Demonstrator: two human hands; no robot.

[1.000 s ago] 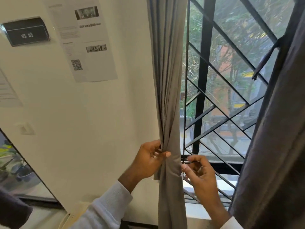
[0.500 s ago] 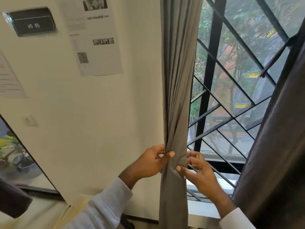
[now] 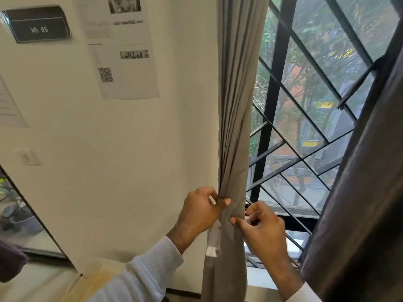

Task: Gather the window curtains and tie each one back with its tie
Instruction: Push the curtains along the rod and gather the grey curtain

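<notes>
Pinching gathered grey curtain (image 3: 236, 127) at centre frame: left hand (image 3: 199, 211) and right hand (image 3: 262, 227), thumbs pressed on bunched folds. Tie not clearly visible. Risk: folds slipping loose and spreading if either grip relaxes before tying.

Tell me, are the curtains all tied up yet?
Not yet. The grey curtain is already bunched together. The left hand and right hand are pinching it, one from each side, but no tie shows around it. The dark curtain on the right hangs loose, its tie dangling, so that one is left.
</notes>
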